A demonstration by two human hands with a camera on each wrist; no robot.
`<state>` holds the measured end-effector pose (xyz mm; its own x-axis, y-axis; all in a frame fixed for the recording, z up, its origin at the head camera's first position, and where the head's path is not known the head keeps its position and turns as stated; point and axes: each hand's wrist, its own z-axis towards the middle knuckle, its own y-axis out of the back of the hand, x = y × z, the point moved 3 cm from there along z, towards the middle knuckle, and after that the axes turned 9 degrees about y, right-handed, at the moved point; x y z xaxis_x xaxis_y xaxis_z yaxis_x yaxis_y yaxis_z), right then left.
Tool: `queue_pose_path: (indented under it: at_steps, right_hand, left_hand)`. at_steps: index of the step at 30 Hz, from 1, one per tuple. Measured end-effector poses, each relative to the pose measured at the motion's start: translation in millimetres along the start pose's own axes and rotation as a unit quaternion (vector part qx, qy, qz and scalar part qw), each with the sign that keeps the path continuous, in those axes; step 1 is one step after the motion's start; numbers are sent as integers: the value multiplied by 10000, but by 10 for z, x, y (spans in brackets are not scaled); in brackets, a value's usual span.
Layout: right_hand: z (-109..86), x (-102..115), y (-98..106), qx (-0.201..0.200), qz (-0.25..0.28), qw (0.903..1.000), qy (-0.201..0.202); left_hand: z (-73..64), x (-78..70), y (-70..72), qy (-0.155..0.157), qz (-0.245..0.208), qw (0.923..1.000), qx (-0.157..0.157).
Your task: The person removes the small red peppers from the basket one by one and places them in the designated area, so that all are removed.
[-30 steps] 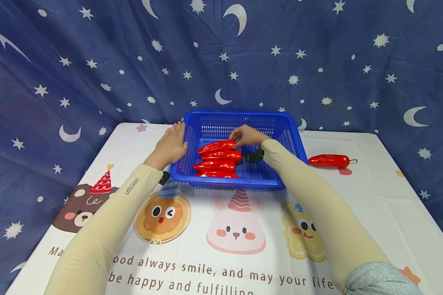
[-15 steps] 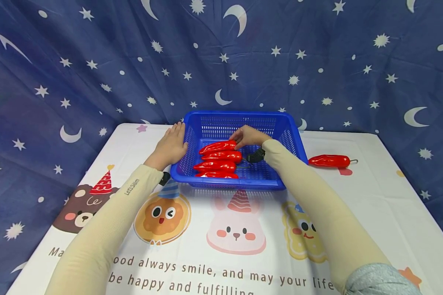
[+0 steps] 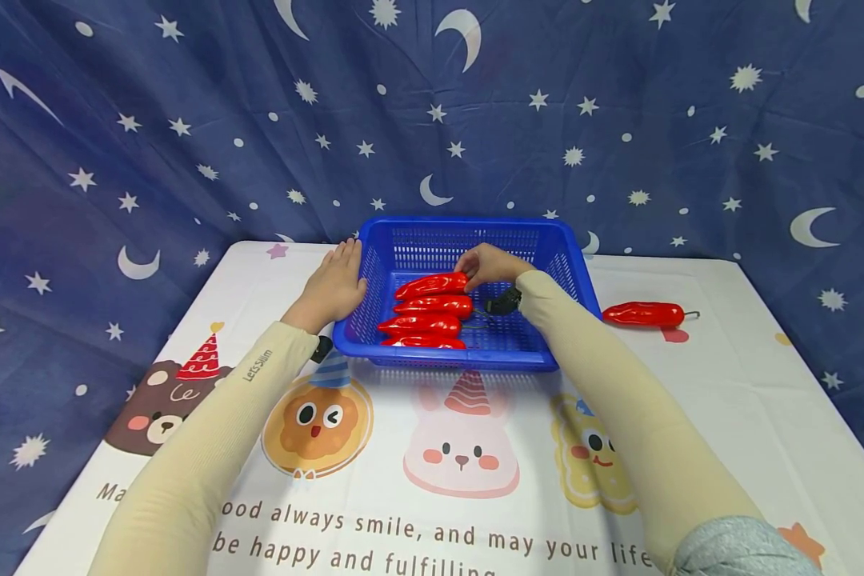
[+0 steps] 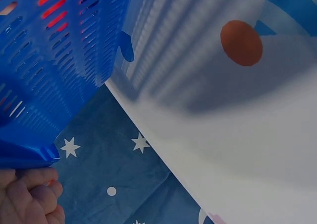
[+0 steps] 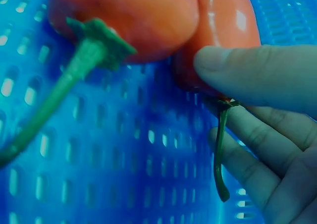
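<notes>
Several glossy red chili peppers [image 3: 432,306] lie in a row across a blue plastic basket [image 3: 461,360]. My right hand [image 3: 488,266] pinches the rearmost chili pepper [image 3: 432,286] at its stem end. In the right wrist view the thumb [image 5: 233,70] presses that pepper from one side. The other fingers are behind it, and its green stem [image 5: 221,154] hangs down between them. My left hand [image 3: 336,282] rests along the basket's left rim with straight fingers. The left wrist view shows only part of the hand [image 4: 29,199] against the rim.
Another red chili pepper [image 3: 642,314] lies on the table to the right of the basket. The white tablecloth [image 3: 533,448] has cartoon prints. Behind the table hangs a dark blue curtain [image 3: 374,96] with moons and stars, close to the basket's back.
My right hand has shifted a little to the right, and the rearmost chili pepper has slid with it. The left hand and the basket have stayed in place.
</notes>
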<state>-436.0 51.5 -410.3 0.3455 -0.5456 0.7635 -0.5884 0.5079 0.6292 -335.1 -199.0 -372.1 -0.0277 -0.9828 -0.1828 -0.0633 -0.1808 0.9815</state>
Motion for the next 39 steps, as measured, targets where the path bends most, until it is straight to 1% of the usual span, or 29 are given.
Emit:
queue_pose_path:
  at_steps: [4, 7, 14, 16, 22, 31, 39]
  right_hand:
    - [-31, 8, 28, -36, -88, 9999, 39]
    - [-36, 2, 39, 19, -149, 9999, 49]
    - [-35, -14, 34, 193, -271, 9994, -119]
    - [-32, -17, 34, 208, -341, 9991, -114]
    - [-28, -35, 63, -24, -531, 9986, -81]
    - [-36, -68, 78, -130, -297, 9994, -129]
    - [-34, -82, 93, -187, -274, 9993, -152]
  left_hand:
    - [-5, -1, 0, 8, -18, 10000, -26]
    - [-7, -2, 1, 0, -35, 10000, -24]
    - [-13, -7, 2, -9, -53, 10000, -14]
    - [-17, -7, 4, -8, -60, 10000, -18]
    - [-15, -5, 3, -19, -73, 10000, -27]
    - [-11, -9, 8, 3, -75, 10000, -21]
    - [-11, -7, 12, -24, -8, 10000, 7]
